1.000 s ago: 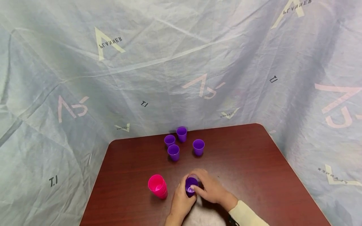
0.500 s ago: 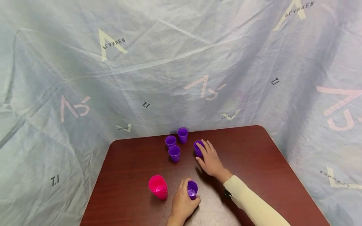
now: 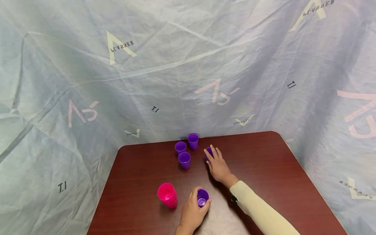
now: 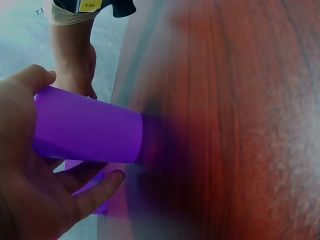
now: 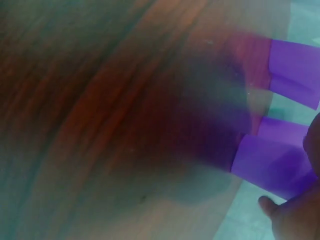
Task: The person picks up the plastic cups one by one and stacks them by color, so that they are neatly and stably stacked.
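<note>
In the head view my left hand (image 3: 192, 209) holds a purple cup (image 3: 202, 197) near the front of the table. The left wrist view has this cup (image 4: 90, 127) between the thumb and fingers; whether others are nested in it I cannot tell. Farther back, my right hand (image 3: 219, 167) is at another purple cup (image 3: 209, 151), its fingers spread over and beside it, partly hiding it. In the right wrist view the thumb lies just off that cup's (image 5: 272, 165) side. Left of my left hand stands a stack of nested pink cups (image 3: 168, 195).
Three more purple cups stand upright toward the back: a front one (image 3: 184, 160), one behind it (image 3: 180, 148) and one near the back edge (image 3: 193, 141). The brown table (image 3: 135, 176) meets a grey printed cloth (image 3: 176, 65) hanging behind it.
My right hand has left the purple cup in my left hand and reached forward to the one at the back right. My left hand keeps its cup. The view has shifted slightly.
</note>
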Demonstrator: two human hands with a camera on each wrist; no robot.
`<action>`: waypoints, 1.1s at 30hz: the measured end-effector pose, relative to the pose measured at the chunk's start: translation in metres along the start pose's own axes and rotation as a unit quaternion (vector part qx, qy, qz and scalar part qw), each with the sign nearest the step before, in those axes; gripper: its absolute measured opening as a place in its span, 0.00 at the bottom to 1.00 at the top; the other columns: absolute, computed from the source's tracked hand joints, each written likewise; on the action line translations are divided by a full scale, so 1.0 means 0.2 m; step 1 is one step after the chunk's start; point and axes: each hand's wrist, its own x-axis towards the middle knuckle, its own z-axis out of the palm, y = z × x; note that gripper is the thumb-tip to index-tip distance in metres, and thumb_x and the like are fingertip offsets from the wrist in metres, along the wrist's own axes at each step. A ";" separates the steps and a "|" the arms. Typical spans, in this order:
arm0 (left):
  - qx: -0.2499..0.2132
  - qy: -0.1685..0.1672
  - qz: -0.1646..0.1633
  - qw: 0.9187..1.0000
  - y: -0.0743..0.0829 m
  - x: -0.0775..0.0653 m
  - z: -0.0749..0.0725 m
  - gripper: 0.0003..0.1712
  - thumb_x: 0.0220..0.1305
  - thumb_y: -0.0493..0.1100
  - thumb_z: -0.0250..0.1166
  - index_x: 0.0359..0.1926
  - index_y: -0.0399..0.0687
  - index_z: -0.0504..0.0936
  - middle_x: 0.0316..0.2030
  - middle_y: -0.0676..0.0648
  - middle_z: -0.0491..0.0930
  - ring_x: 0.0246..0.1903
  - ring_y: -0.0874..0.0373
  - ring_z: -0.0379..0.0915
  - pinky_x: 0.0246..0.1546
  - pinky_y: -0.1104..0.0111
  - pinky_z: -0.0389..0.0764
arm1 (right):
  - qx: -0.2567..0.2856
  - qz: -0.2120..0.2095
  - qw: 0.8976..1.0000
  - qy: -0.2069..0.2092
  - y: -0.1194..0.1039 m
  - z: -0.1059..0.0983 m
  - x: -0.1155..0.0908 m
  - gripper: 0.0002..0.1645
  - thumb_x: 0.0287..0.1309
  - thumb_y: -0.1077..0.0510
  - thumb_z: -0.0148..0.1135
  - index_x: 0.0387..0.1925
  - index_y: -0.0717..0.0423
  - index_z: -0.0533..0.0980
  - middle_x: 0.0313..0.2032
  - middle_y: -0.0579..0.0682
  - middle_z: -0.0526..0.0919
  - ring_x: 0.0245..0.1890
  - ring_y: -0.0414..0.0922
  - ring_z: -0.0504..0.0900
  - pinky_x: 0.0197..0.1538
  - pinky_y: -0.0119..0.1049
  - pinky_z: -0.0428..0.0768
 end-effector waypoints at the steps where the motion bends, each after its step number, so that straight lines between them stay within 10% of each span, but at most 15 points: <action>1: 0.000 0.003 0.000 1.000 0.00 0.00 0.00 0.34 0.61 0.61 0.76 0.63 0.54 0.79 0.53 0.51 0.87 0.46 0.51 0.87 0.38 0.61 0.83 | 0.006 -0.003 1.000 0.012 0.00 0.00 0.00 0.33 0.76 0.59 0.59 0.78 0.52 0.66 0.79 0.67 0.61 0.76 0.72 0.64 0.73 0.64 0.74; 11: 0.011 0.018 0.023 1.000 -0.02 0.00 0.01 0.34 0.55 0.57 0.80 0.60 0.53 0.79 0.50 0.51 0.87 0.44 0.52 0.87 0.38 0.61 0.85 | 0.094 0.039 0.994 0.040 -0.02 -0.10 -0.11 0.31 0.74 0.57 0.62 0.75 0.51 0.70 0.69 0.66 0.68 0.67 0.65 0.74 0.65 0.60 0.81; 21: -0.062 0.012 -0.030 0.998 -0.04 0.00 0.00 0.40 0.45 0.57 0.86 0.58 0.57 0.77 0.45 0.53 0.89 0.45 0.52 0.88 0.43 0.62 0.84 | 0.189 0.046 0.976 0.093 -0.12 -0.23 -0.23 0.26 0.77 0.52 0.58 0.72 0.51 0.72 0.58 0.58 0.75 0.52 0.52 0.83 0.56 0.55 0.83; 33: -0.056 0.011 -0.051 0.997 -0.04 0.01 -0.01 0.42 0.39 0.58 0.88 0.55 0.56 0.80 0.38 0.54 0.89 0.36 0.61 0.84 0.35 0.66 0.79 | 0.326 -0.041 0.943 0.055 -0.23 -0.21 -0.31 0.18 0.75 0.60 0.56 0.60 0.47 0.80 0.48 0.47 0.82 0.46 0.36 0.79 0.51 0.34 0.80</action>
